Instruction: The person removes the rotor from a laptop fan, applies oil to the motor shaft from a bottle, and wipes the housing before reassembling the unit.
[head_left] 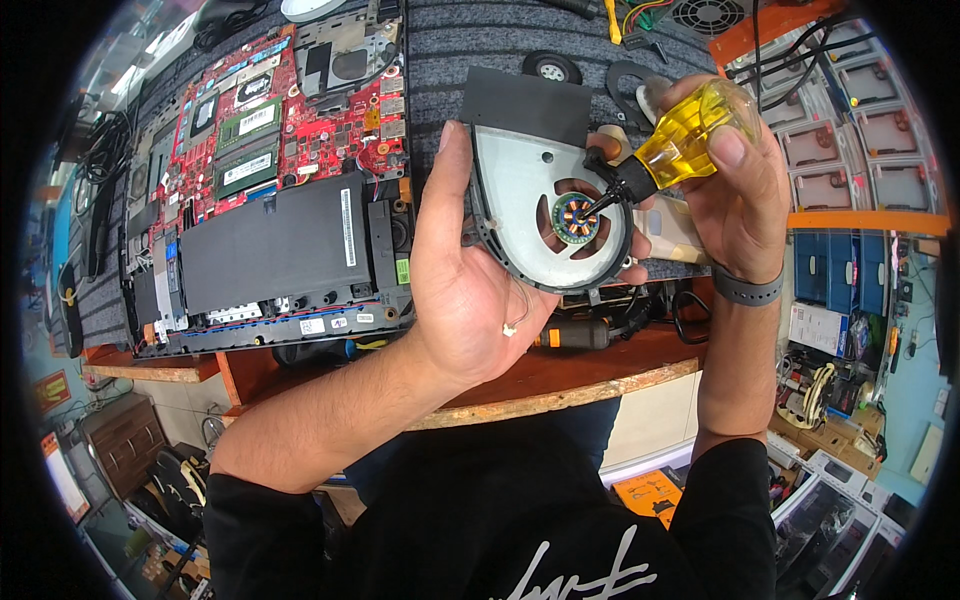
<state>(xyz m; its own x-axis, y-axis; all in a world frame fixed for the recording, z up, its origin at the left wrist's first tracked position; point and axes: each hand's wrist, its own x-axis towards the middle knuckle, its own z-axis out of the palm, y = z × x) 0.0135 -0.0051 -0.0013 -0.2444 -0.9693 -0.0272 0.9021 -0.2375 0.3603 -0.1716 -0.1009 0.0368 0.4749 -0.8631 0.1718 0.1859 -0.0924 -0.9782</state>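
My left hand (450, 290) grips a laptop cooling fan's housing (515, 175) from below and the left, thumb along its edge. The housing is silvery with a black rim and a dark flap at its far end. Its round opening bares a motor stator with copper coils (575, 218); no blades show around it. A thin cable with a small white plug (510, 328) hangs over my palm. My right hand (745, 190) is closed around a yellow see-through bottle (690, 130), tilted down to the left. The bottle's thin black nozzle (605, 200) points at the coils, its tip at or just over them.
To the left lies an opened laptop with a red circuit board (310, 130) and a black battery (275, 240). A black round part with a pale hub (551, 68) rests on the grey ribbed mat (470, 40). Clear-front drawers (820, 145) stand at the right.
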